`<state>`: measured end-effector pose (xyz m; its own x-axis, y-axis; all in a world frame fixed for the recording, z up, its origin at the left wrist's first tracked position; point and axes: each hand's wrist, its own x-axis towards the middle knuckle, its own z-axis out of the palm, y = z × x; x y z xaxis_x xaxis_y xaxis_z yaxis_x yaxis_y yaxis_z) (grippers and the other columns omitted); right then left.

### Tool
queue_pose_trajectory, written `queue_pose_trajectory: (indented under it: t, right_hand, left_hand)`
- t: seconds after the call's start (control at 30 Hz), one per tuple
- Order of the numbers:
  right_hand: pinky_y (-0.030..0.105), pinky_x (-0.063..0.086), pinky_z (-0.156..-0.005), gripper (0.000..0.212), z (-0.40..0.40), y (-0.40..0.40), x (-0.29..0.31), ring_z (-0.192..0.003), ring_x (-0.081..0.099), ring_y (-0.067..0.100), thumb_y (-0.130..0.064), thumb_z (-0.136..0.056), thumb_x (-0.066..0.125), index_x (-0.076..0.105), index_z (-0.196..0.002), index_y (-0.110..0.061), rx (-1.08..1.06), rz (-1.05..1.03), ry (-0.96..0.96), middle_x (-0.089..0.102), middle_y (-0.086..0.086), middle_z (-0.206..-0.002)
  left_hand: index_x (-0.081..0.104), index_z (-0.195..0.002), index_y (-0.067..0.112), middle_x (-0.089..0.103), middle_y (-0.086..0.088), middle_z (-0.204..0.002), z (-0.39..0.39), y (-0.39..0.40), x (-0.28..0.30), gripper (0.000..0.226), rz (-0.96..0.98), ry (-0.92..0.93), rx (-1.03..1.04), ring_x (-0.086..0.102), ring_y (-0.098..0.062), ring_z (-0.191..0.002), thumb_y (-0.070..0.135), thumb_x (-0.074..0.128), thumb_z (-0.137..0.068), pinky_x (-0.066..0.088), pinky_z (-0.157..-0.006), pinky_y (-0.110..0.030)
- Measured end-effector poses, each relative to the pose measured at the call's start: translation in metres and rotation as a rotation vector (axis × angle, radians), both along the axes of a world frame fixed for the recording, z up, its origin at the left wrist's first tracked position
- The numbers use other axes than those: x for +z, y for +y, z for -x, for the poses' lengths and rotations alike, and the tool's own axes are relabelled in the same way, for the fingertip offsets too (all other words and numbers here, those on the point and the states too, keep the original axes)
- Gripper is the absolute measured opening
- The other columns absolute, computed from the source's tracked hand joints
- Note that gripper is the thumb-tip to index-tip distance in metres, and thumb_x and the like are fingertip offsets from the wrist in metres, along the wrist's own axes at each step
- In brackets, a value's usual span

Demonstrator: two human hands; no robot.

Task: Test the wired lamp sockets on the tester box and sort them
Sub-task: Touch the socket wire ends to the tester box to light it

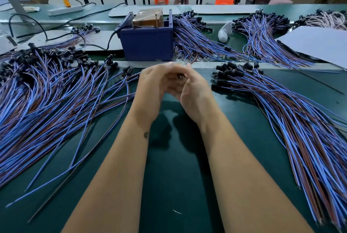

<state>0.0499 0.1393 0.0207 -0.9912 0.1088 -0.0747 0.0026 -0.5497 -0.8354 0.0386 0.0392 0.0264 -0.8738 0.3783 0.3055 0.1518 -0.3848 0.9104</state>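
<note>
Green bench (176, 167), both hands' grip on blk socket (180, 76)

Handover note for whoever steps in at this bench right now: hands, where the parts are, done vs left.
Hands: left hand and right hand are together above the green mat, fingers curled round one small dark socket; blurred, so the exact grip is unclear.
Parts: blue tester box sits just beyond the hands. Big loose pile of wired sockets on the left, a tidier bundle on the right, more bundles behind the box.
Done: which piles are already tested cannot be told from this view.
Left: test the held socket on the box, sort it, and work through the rest.
</note>
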Motion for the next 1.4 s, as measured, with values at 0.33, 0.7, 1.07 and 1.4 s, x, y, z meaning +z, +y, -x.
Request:
queue_pose_trajectory:
  t: [0.33, 0.7, 1.07, 1.4]
  right_hand:
    - [0.023, 0.054, -0.052, 0.018, -0.002, 0.014, -0.007, -0.055, 0.065, 0.015, -0.009, -0.097, 0.056, 0.060, -0.108, 0.004, -0.114, 0.115, -0.027, 0.069, 0.009, -0.066]
    - [0.016, 0.051, -0.051, 0.010, -0.004, 0.024, -0.005, -0.055, 0.062, 0.007, -0.006, -0.094, 0.059, 0.068, -0.093, -0.003, -0.034, 0.168, -0.017, 0.069, 0.005, -0.068]
    - [0.017, 0.052, -0.056, 0.018, -0.004, 0.028, -0.008, -0.054, 0.060, 0.006, -0.004, -0.093, 0.054, 0.069, -0.102, -0.009, 0.111, 0.180, 0.080, 0.067, 0.002, -0.069]
    - [0.016, 0.042, -0.050, 0.016, 0.000, 0.001, -0.011, -0.047, 0.051, 0.006, -0.007, -0.095, 0.057, 0.068, -0.083, -0.010, 0.059, -0.535, 0.010, 0.061, 0.004, -0.062]
  left_hand:
    - [0.058, -0.044, 0.011, 0.057, -0.008, -0.054, -0.012, -0.006, 0.006, 0.053, 0.268, -0.216, -0.585, 0.052, -0.018, -0.050, 0.031, 0.044, -0.091, 0.045, -0.053, -0.021]
    - [0.079, -0.074, 0.017, 0.076, 0.000, -0.088, -0.001, -0.017, 0.002, 0.054, 0.650, -0.215, -0.553, 0.069, -0.008, -0.080, 0.038, 0.037, -0.101, 0.050, -0.066, -0.014]
    - [0.057, -0.107, 0.024, 0.065, 0.000, -0.107, 0.027, -0.024, -0.004, 0.021, -0.004, -0.357, 0.544, 0.065, -0.011, -0.085, 0.012, 0.041, -0.102, 0.057, -0.070, -0.027]
    - [0.058, -0.118, 0.019, 0.070, -0.001, -0.098, 0.018, -0.011, -0.007, 0.027, 0.106, -0.107, 0.381, 0.062, -0.014, -0.079, 0.004, 0.041, -0.104, 0.054, -0.070, -0.024]
